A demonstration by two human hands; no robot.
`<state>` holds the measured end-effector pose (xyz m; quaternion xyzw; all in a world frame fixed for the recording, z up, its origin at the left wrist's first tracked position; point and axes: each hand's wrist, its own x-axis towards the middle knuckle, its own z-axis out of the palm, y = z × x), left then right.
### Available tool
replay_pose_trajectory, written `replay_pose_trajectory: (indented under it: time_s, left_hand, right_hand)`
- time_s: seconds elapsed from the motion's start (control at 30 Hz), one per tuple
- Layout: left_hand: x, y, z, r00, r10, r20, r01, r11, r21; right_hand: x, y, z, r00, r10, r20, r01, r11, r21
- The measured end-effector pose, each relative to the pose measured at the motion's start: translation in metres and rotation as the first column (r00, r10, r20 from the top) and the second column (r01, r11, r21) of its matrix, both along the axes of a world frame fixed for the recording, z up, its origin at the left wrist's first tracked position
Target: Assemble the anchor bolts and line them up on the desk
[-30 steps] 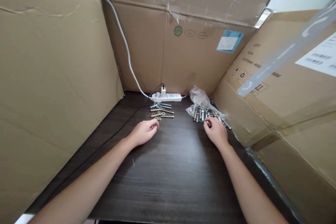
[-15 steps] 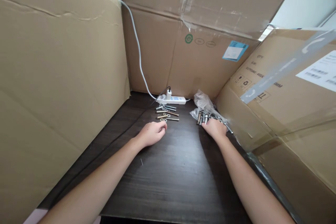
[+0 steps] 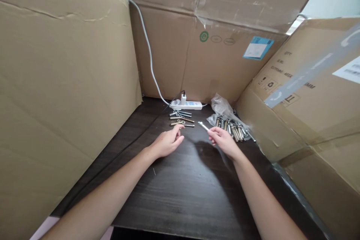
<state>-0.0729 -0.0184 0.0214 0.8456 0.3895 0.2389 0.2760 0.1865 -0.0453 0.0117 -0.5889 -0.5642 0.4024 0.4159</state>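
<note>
My right hand [image 3: 223, 141] pinches a silvery expansion bolt [image 3: 204, 126] by one end and holds it tilted above the table, its nut end pointing up and left. To the right of that hand lies a pile of similar bolts [image 3: 238, 131], some silvery and some brassy, partly on a clear plastic bag [image 3: 221, 105]. My left hand [image 3: 168, 142] has its thumb and index finger apart, with nothing visible between them. Just beyond its fingertips are loose bolt parts: long rods and sleeves [image 3: 182, 118] in rows, with small washers [image 3: 179, 121] among them.
A white power strip [image 3: 194, 105] with a plugged-in charger [image 3: 183, 99] sits at the back of the dark table [image 3: 174, 191]. A black cable [image 3: 120, 152] crosses the left side. Large cardboard boxes [image 3: 67, 67] wall in the left, back and right.
My right hand has left the pile and moved left, now holding a bolt. My left hand has opened its fingers and shifted slightly toward the loose parts. The view has shifted slightly.
</note>
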Motion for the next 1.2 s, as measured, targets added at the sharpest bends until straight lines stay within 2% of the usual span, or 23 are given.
replay_pose_trajectory:
  time_s: [0.07,0.2,0.37,0.6,0.7,0.83,1.07,1.2]
  left_hand:
    - [0.002,-0.001,-0.002,0.999,-0.031,0.028,0.032,0.999,-0.025]
    - [0.005,-0.003,-0.003,0.999,-0.037,0.014,0.038,0.998,-0.053]
    - [0.005,-0.003,-0.001,0.999,-0.036,-0.028,0.034,0.997,-0.064]
    - [0.009,-0.01,0.006,0.991,-0.074,-0.111,0.07,0.997,-0.04]
    - [0.013,-0.015,0.007,0.984,-0.1,-0.147,0.099,0.995,-0.008]
    - [0.015,-0.019,0.007,0.981,-0.136,-0.14,0.14,0.99,0.023]
    - [0.017,-0.019,0.005,0.981,-0.157,-0.116,0.152,0.987,-0.052]
    - [0.017,-0.015,0.0,0.974,-0.143,-0.175,0.144,0.99,-0.005]
  right_hand:
    - [-0.021,0.0,-0.004,0.993,0.096,-0.064,-0.096,0.995,0.006]
    - [-0.043,-0.011,-0.018,0.984,0.161,-0.072,-0.159,0.987,0.029]
    - [-0.042,-0.02,-0.024,0.976,0.218,-0.019,-0.217,0.974,0.064]
    - [-0.04,-0.018,-0.018,0.97,0.176,0.168,-0.203,0.966,0.159]
    - [-0.041,-0.021,-0.013,0.939,0.225,0.261,-0.28,0.939,0.201]
    - [-0.045,-0.026,-0.01,0.895,0.32,0.312,-0.378,0.914,0.146]
    - [-0.051,-0.029,-0.011,0.887,0.291,0.359,-0.363,0.919,0.153]
    - [-0.055,-0.031,-0.011,0.86,0.271,0.434,-0.359,0.923,0.136]
